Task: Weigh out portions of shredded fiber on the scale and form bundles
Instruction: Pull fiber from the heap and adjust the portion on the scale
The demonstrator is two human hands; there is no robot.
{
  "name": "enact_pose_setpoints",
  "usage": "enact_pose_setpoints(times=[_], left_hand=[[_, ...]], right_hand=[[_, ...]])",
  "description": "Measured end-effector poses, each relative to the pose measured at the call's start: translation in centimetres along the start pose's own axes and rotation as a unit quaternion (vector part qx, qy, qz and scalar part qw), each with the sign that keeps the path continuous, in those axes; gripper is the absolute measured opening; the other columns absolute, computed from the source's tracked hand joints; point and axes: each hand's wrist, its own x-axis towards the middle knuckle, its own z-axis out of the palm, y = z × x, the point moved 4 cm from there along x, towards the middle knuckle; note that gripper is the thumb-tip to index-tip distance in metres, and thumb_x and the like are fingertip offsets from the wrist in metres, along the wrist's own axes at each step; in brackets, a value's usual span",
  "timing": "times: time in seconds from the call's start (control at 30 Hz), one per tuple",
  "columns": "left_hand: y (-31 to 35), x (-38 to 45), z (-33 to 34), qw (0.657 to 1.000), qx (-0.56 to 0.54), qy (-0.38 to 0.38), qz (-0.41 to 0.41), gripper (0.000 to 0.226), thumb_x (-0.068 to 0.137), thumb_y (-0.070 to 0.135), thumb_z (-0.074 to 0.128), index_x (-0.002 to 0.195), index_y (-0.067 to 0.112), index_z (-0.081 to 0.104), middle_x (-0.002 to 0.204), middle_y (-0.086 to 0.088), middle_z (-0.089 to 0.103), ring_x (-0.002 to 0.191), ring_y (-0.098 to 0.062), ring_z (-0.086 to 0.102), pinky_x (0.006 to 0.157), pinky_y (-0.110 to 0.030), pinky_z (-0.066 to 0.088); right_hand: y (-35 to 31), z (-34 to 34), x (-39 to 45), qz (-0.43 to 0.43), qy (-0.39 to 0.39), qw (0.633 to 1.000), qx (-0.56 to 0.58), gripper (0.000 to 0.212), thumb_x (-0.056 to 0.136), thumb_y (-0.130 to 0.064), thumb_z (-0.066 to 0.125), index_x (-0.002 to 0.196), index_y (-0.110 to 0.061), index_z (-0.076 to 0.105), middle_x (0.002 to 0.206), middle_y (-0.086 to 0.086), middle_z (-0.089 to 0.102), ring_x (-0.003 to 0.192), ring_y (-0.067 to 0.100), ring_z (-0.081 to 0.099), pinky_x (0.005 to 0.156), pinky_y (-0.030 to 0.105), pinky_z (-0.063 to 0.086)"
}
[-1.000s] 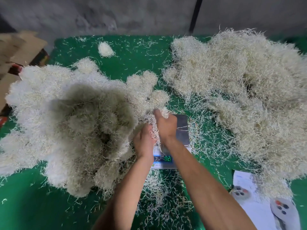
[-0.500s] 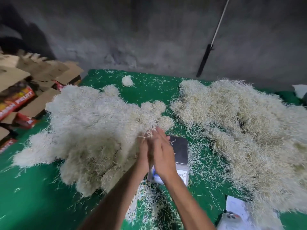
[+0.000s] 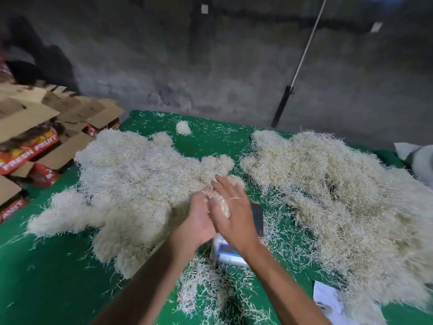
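Rolling a weighed portion of shredded fiber between two palms above the scale.

Both hands have lifted off the scale (image 3: 230, 252), whose platform now shows bare beside the right wrist; a second ago the fingers were still gathering strands over it. The portion (image 3: 219, 204) is now a small compact wad pressed between the left hand (image 3: 199, 219) and the right hand (image 3: 233, 213); the right fingers lie straight and flat over it, while the left palm cups it from below, its fingers hidden. This suggests weighing is done and bundle-forming is under way. The finished-bundle heap (image 3: 131, 184) lies just left of the hands, and the loose stock pile (image 3: 339, 191) sits well apart at right on the green table (image 3: 46, 277).
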Motion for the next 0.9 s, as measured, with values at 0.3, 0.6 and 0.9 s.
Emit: enact_pose_setpoints(times=[0.3,0.6,0.9], left_hand=[[-1.3,-0.4,0.4,0.997,-0.024,-0.007,-0.067,0.047,0.108,0.040,0.035,0.134,0.007,0.056,0.117,-0.019,0.067,0.118,-0.030,0.063,0.111,-0.046,0.043],[-3.4,0.5,-1.2,0.985,-0.108,-0.032,-0.129,0.066,0.106,0.049,0.027,0.146,0.000,0.049,0.139,-0.023,0.059,0.131,-0.035,0.056,0.117,-0.042,0.039],[-1.5,1.9,-0.2,0.991,-0.119,0.021,-0.065,0.064,0.089,0.060,0.062,0.114,0.001,0.069,0.123,-0.013,0.068,0.116,-0.027,0.064,0.113,-0.046,0.042]], right_hand=[[0.6,1.5,-0.9,0.046,0.025,0.995,0.082,0.036,0.108,-0.029,0.049,0.140,-0.022,0.063,0.149,-0.012,0.053,0.142,0.000,0.043,0.124,0.048,0.028],[0.0,2.1,-1.2,-0.056,0.129,0.988,0.059,0.028,0.101,-0.020,0.057,0.088,-0.011,0.081,0.088,-0.002,0.077,0.081,0.008,0.069,0.077,0.033,0.057],[1.7,4.9,-0.2,0.279,0.188,0.889,0.310,0.050,0.099,-0.036,0.060,0.050,-0.024,0.061,0.047,-0.004,0.050,0.047,0.016,0.045,0.052,0.027,0.036]])
